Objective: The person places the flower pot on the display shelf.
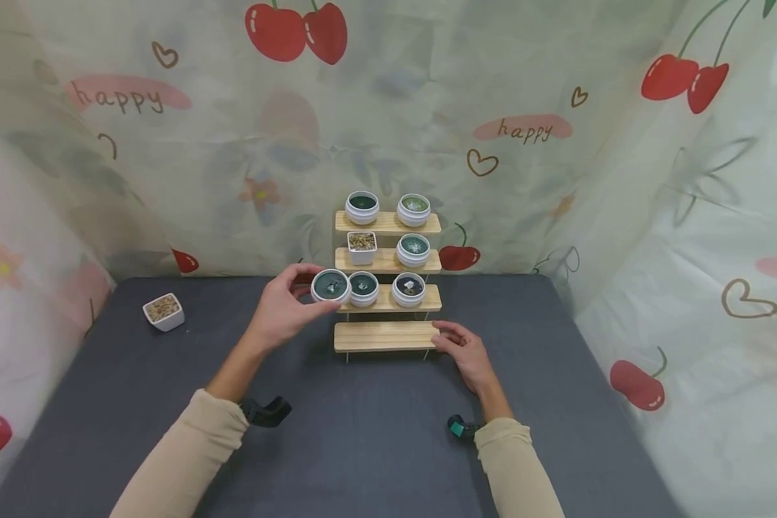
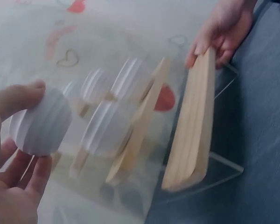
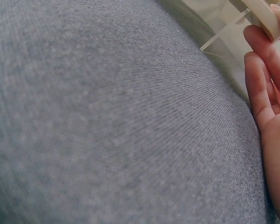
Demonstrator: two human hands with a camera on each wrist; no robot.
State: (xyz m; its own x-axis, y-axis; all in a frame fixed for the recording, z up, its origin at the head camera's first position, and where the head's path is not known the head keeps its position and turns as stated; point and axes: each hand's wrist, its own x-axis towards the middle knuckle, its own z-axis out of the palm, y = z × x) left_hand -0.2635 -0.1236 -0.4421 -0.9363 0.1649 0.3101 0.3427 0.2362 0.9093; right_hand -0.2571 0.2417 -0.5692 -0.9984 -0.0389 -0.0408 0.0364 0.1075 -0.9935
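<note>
Between thumb and fingers my left hand (image 1: 285, 306) holds a small round white pot (image 1: 331, 288) with a dark green top. Its ribbed side (image 2: 42, 123) shows in the left wrist view. The pot is raised in front of a tiered wooden stand, at the left end of the third shelf (image 1: 388, 306), overlapping another pot (image 1: 363, 288) there. At the right end of the lowest shelf (image 1: 385, 337), my right hand (image 1: 469, 360) pinches the board, thumb above and fingers (image 3: 266, 56) below. That lowest board bears no pot.
Higher shelves carry several round white pots (image 1: 414, 250) and a square pot (image 1: 362, 248) with a grainy top. Another square pot (image 1: 164, 312) stands far left on the dark table (image 1: 375, 446). A printed curtain (image 1: 388, 108) closes off the back and sides.
</note>
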